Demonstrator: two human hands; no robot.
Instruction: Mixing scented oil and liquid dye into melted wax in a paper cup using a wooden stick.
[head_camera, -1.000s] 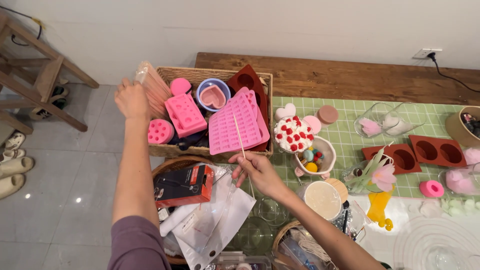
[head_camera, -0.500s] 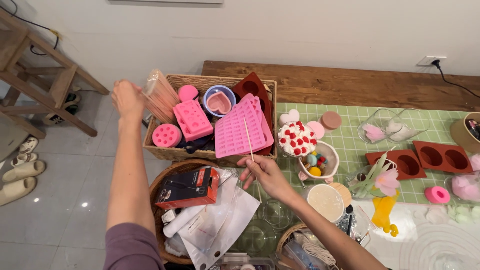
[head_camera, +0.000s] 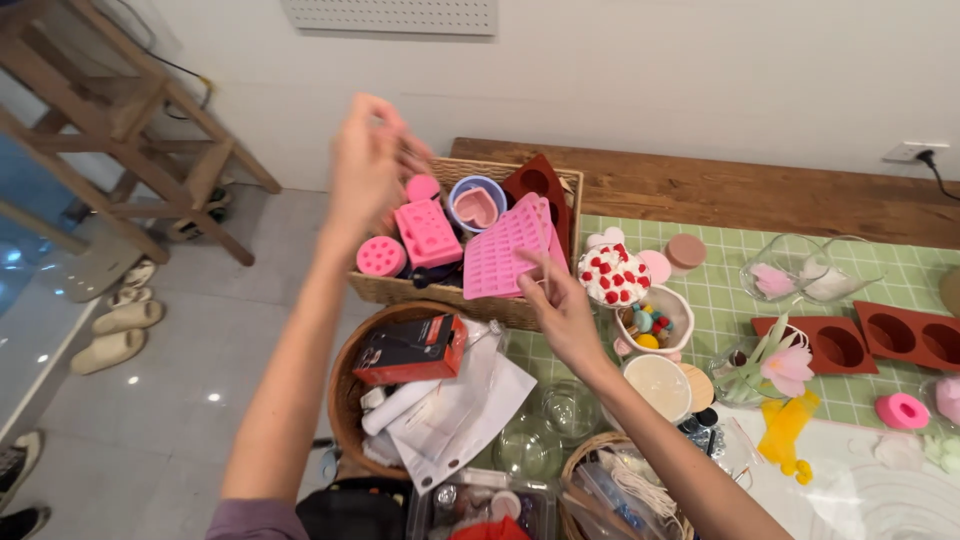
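Along the bottom of the frame, a round basket (head_camera: 345, 400) holds a dark box (head_camera: 412, 348) and loose papers, with glass jars just beside it. Above these, the right hand (head_camera: 560, 310) sits mid-frame, fingers pinched together at the lower edge of a pink flat mould (head_camera: 505, 250); whether a thin stick is caught in that grip cannot be told, as blur hides it. The forearm runs down to the lower right, wrist slightly bent. The mould leans upright in a rectangular wicker basket (head_camera: 450, 290) at upper centre, touching a pink block mould (head_camera: 428, 232) and near a small round pink mould (head_camera: 381, 257). Higher, upper left of centre, the left hand (head_camera: 368, 165) is raised above the basket's left end, fingers closed together, contents blurred and not identifiable; its arm rises steeply from the bottom edge. Judgement: handling goes best with the pinch kept light and the mould supported, since the basket is crowded and neighbouring pieces could tip. A green gridded surface (head_camera: 730, 300) lies at right.
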